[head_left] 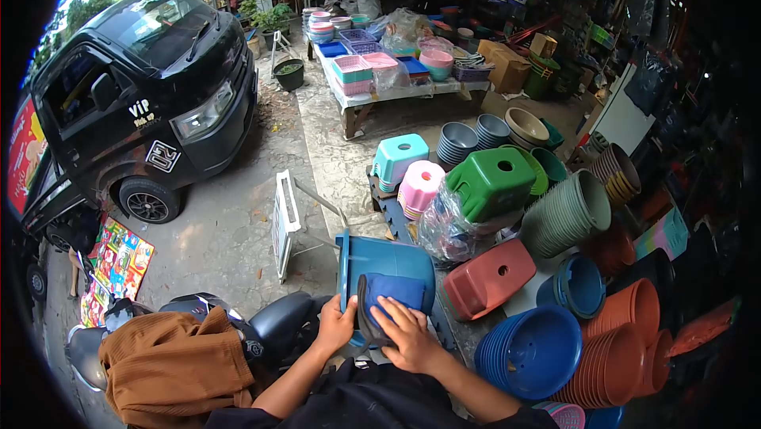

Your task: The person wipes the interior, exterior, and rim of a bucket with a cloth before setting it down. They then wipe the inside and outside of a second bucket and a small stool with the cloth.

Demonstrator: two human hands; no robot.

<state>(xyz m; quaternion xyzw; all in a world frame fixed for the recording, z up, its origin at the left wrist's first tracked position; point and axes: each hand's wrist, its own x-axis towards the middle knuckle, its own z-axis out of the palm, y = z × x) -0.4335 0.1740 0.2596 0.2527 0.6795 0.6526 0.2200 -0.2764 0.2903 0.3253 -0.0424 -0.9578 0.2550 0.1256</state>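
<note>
A blue plastic stool (396,251) is tipped in front of me, its wide rim facing left. My left hand (337,324) is closed at the lower end of that rim, thumb up; its other fingers are mostly hidden. Against the stool's near side is a padded blue fabric piece (408,293) with a dark curved edge. My right hand (406,335) lies flat on this fabric, fingers spread. To the right sits a dark red stool (490,278).
Stacked blue basins (529,352), terracotta pots (606,362) and a green stool (495,183) crowd the right. On the left are a folding sign (283,227), a motorbike with a brown cloth (176,362) and a black pickup (143,96). A table (388,96) of baskets stands behind.
</note>
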